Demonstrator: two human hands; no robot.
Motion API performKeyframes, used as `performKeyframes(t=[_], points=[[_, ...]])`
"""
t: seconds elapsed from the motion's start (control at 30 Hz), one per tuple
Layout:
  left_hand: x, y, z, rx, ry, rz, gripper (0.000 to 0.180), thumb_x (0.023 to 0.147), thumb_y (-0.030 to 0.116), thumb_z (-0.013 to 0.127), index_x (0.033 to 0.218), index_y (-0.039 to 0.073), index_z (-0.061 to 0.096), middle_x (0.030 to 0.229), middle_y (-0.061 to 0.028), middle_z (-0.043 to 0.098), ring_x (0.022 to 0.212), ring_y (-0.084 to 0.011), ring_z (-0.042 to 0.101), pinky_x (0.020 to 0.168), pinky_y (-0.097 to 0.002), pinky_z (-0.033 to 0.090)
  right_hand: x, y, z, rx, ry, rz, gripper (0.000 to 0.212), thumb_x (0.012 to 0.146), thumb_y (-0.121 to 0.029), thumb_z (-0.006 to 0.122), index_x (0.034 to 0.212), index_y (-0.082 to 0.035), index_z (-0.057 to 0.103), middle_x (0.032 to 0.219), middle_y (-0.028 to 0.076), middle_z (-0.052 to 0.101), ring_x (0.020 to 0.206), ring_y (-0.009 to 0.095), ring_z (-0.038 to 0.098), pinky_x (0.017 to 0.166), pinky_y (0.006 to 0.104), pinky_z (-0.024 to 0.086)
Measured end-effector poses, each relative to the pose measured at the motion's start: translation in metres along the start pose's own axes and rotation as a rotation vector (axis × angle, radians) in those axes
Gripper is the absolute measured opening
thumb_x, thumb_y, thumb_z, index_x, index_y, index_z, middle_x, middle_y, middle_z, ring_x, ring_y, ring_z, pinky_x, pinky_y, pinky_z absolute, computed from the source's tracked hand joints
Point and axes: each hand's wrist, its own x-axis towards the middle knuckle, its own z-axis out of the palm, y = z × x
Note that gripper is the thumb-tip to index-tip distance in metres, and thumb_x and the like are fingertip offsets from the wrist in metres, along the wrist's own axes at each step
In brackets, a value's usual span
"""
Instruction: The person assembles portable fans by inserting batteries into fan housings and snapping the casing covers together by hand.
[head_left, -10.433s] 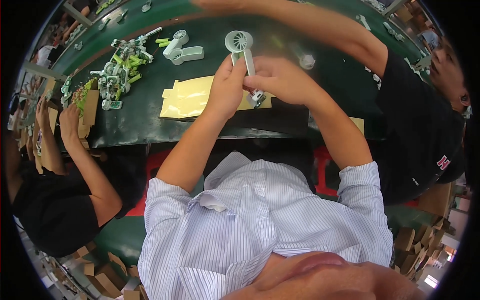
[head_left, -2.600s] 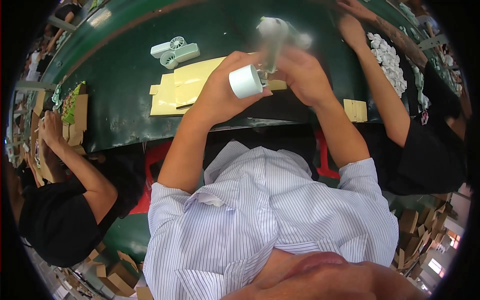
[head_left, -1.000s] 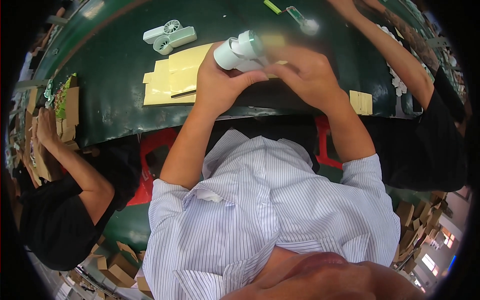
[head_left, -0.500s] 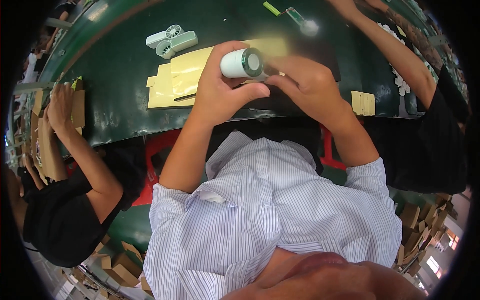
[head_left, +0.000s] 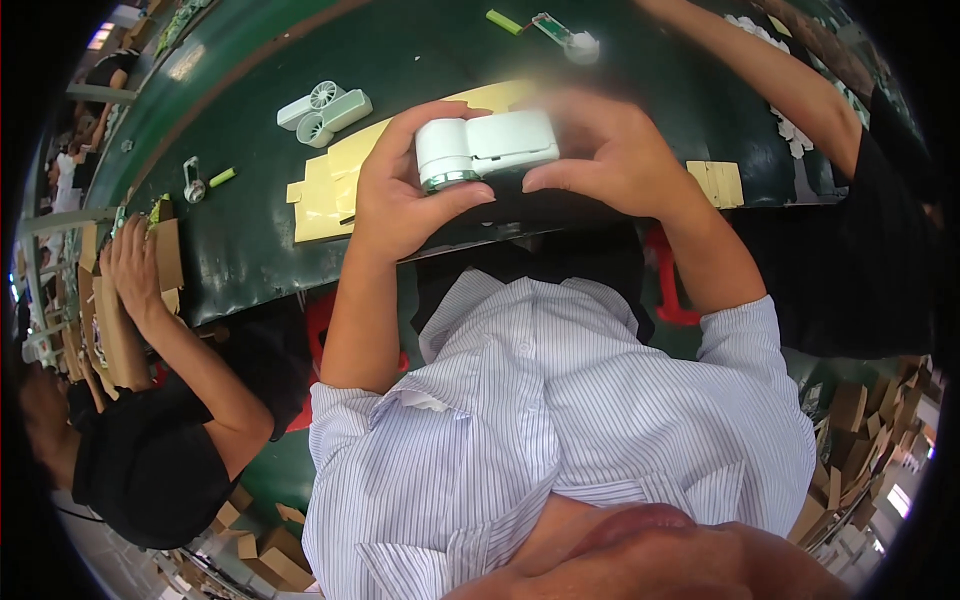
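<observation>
A white handheld fan [head_left: 512, 138], with a round drum-shaped head and a boxy handle, is held level above the table's near edge. My left hand [head_left: 392, 190] is closed around the round head, thumb beneath its shiny green rim. At the handle's right end, the thumb and fingers of my right hand [head_left: 625, 155] close about it; those fingers are partly blurred. Farther left on the table lie two white fans [head_left: 340, 112] with round grilles. Yellow sheets [head_left: 325, 195] lie under and beside my left hand.
The dark green table [head_left: 235, 250] holds a bright green stick [head_left: 505, 22] and a small white part with a green strip [head_left: 575, 42] at the back. A yellow pad [head_left: 715, 183] lies right. Co-workers' arms reach in on both sides, with a cardboard box [head_left: 165, 250] at left.
The white fan has turned from end-on to lengthwise, its green rim now facing down toward me. My right hand has shifted to the handle's end. The whole view has shifted slightly.
</observation>
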Motion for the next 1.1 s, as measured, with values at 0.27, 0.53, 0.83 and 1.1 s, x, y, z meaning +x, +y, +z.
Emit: performKeyframes(t=[0.27, 0.53, 0.83, 1.1], points=[[-0.003, 0.003, 0.012, -0.007, 0.051, -0.068, 0.060, 0.069, -0.006, 0.080, 0.123, -0.001, 0.054, 0.119, -0.0135, 0.062, 0.108, -0.0193, 0.060, 0.092, -0.0317, 0.051, -0.001, 0.004, -0.005, -0.363, 0.018, -0.212, 0.050, 0.077, -0.023, 0.079, 0.118, -0.001, 0.061, 0.091, 0.013, 0.068, 0.076, 0.019, 0.065, 0.068, 0.0296, 0.052], [0.004, -0.016, -0.002, -0.013, 0.012, -0.149, 0.052, 0.073, -0.003, 0.079, 0.120, -0.001, 0.056, 0.117, -0.0125, 0.063, 0.104, -0.0180, 0.061, 0.090, -0.0308, 0.051, -0.001, 0.010, -0.001, -0.280, 0.010, -0.053, 0.045, 0.081, -0.024, 0.076, 0.115, 0.001, 0.060, 0.087, 0.014, 0.067, 0.075, 0.022, 0.066, 0.066, 0.0321, 0.051], [0.030, 0.013, -0.001, 0.165, -0.052, -0.298, 0.052, 0.077, 0.012, 0.080, 0.122, -0.001, 0.058, 0.098, -0.0051, 0.062, 0.087, -0.0115, 0.059, 0.078, -0.0257, 0.050, 0.016, 0.016, -0.006, 0.041, -0.357, 0.300, 0.043, 0.086, -0.019, 0.067, 0.122, 0.000, 0.054, 0.097, 0.007, 0.064, 0.079, 0.013, 0.061, 0.069, 0.0272, 0.050], [0.022, 0.022, 0.009, -0.013, 0.024, 0.029, 0.096, 0.074, 0.059, 0.073, 0.145, 0.005, 0.036, 0.121, -0.0125, 0.059, 0.101, -0.0185, 0.059, 0.080, -0.0280, 0.049, -0.017, -0.023, 0.003, -0.087, 0.076, 0.020, 0.045, 0.080, -0.007, 0.070, 0.122, 0.004, 0.056, 0.113, 0.011, 0.061, 0.096, 0.019, 0.061, 0.082, 0.0290, 0.047]])
